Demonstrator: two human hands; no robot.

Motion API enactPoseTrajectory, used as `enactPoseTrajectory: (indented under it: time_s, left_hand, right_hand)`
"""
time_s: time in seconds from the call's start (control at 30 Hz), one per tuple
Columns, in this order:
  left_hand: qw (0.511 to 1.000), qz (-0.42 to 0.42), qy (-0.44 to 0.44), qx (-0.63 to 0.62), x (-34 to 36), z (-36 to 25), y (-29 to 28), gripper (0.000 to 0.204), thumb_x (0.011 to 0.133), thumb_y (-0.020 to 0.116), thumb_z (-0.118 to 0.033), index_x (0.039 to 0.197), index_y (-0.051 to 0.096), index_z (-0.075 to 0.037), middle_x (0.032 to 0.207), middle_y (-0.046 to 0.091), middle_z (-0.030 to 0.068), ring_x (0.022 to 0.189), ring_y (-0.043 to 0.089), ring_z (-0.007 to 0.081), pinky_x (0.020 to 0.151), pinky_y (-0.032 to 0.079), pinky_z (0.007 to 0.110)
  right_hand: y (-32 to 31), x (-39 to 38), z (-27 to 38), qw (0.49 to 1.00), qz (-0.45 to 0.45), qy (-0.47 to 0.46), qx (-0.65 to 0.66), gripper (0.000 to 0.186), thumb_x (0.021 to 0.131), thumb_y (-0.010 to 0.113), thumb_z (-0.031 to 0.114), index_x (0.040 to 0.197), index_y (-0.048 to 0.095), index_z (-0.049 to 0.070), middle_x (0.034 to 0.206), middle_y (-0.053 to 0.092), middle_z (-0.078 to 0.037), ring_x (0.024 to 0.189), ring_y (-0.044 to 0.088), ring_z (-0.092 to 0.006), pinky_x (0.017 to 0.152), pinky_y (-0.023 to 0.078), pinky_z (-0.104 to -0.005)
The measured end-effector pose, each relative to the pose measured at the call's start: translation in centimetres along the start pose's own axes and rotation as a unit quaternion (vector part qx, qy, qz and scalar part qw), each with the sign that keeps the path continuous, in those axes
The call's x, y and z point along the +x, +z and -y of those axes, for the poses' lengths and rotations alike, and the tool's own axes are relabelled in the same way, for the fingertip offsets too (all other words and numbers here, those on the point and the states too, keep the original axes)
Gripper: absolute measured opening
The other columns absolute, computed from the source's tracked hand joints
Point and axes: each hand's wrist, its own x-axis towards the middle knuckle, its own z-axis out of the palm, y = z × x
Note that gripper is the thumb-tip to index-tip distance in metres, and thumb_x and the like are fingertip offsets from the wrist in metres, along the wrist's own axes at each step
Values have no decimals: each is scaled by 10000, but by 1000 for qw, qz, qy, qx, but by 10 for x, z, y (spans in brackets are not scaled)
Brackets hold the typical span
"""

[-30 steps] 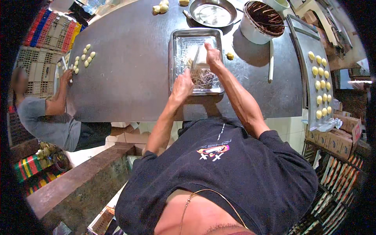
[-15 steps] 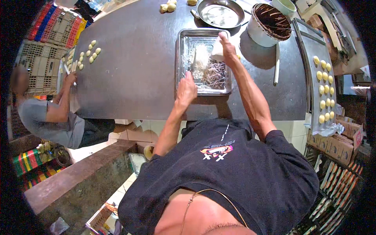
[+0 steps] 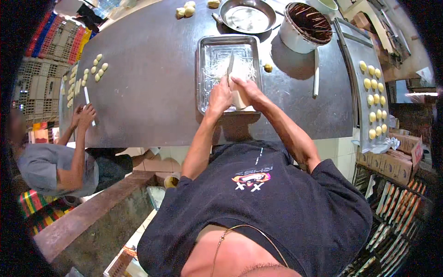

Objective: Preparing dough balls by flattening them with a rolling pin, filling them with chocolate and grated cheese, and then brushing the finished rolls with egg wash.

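A rectangular metal tray [image 3: 201,69] lies before me on the dark table, strewn with thin pale shreds [image 3: 217,68]. Over its near part, my left hand [image 3: 221,97] is closed around the lower end of a narrow grey metal blade [image 3: 231,62] that points away from me. Whether it is a knife or a flat grater edge-on, I cannot tell. Right beside it, my right hand [image 3: 249,91] grips a pale, smooth block [image 3: 239,99], tilted over the tray's near rim. The hands nearly touch, and their fingers partly hide the block's upper end.
Beyond the tray are a frying pan [image 3: 248,18] and a white bucket [image 3: 302,39] with dark residue. At right, a sheet pan [image 3: 364,106] carries yellow dough balls. A co-worker's hands [image 3: 83,115] hold a white stick [image 3: 87,98] at left, near small dough pieces [image 3: 99,69].
My right hand has brought the pale block from the tray's far right to its near edge. Both hands are now together, and the blade shows. The co-worker's hands have shifted nearer.
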Motion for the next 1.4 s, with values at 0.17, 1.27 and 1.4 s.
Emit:
enactPoseTrajectory:
  time_s: [0.17,1.27,1.4]
  left_hand:
    - [993,15,33,108,-51,-16,5,125,867,435,-53,962,460,24,717,586,345,702,596,509,604,445,601]
    - [991,-17,-9,133,-1,0,-26,196,872,434,-89,1010,468,47,787,607,345,772,607,508,674,486,578]
    - [989,-6,22,146,-37,-11,-9,148,859,438,-77,958,453,31,719,591,337,733,593,523,640,471,592]
  right_hand:
    - [-26,65,27,988,-105,-36,104,540,863,568,512,898,667,-17,680,616,-110,583,586,-196,507,438,-393]
    - [28,31,35,1000,-14,5,7,666,816,601,564,1065,629,-54,940,659,-182,798,647,-261,714,511,-381]
    - [-8,96,39,989,-130,29,-58,717,791,582,625,894,670,-79,876,667,-210,782,649,-302,667,504,-431]
